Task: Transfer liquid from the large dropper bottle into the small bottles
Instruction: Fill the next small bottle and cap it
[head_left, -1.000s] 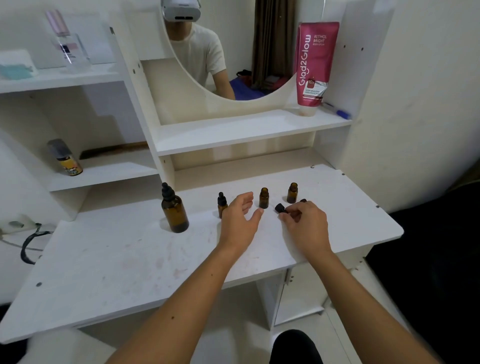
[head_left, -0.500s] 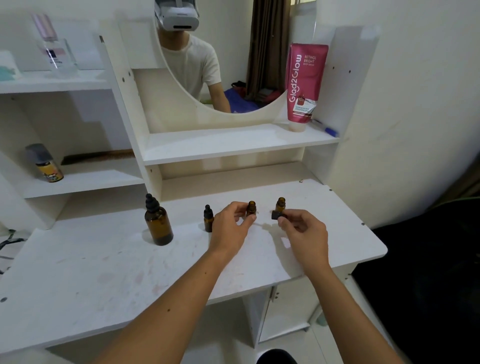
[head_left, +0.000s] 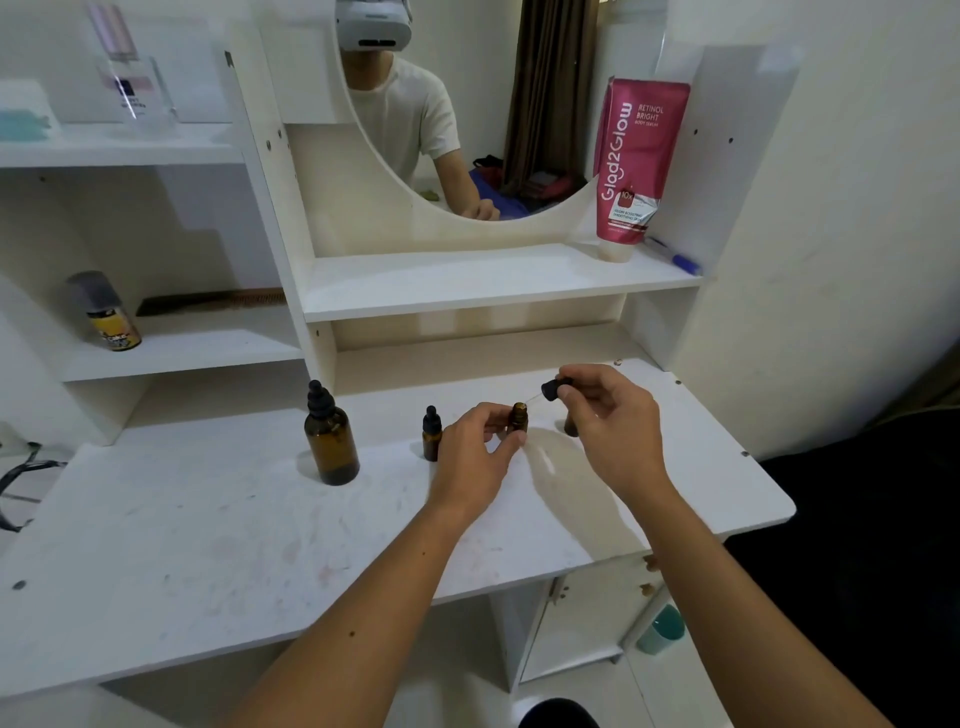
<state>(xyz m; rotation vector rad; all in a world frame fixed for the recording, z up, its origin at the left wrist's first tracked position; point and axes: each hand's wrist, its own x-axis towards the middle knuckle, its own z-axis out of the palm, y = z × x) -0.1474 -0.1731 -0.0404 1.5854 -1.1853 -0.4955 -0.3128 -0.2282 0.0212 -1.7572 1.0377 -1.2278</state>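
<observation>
Near the middle of the frame, your left hand (head_left: 475, 451) steadies an open small bottle (head_left: 518, 417) of brown glass that stands on the white table (head_left: 208, 545); thumb and fingers close around its sides. Whether it holds any liquid cannot be told.

Just right of it and a little higher, your right hand (head_left: 613, 421) pinches a black dropper cap (head_left: 555, 388) between thumb and fingertips. Its thin glass tube slants down to the left, with the tip just above and beside the open bottle's mouth. No liquid can be made out in the tube.

A second small bottle (head_left: 570, 427) stands behind your right hand, mostly hidden. A third small bottle (head_left: 431, 434), capped with a black dropper top, stands just left of your left hand.

Further left on the table stands the large dropper bottle (head_left: 330, 435), upright, brown glass, its black dropper top on. The glass is dark and its fill level cannot be read.

At the upper right of the frame a pink tube (head_left: 636, 165) stands cap-down on a shelf beside a mirror (head_left: 467, 130). At the middle left a small spray can (head_left: 106, 312) stands on a lower shelf.
</observation>
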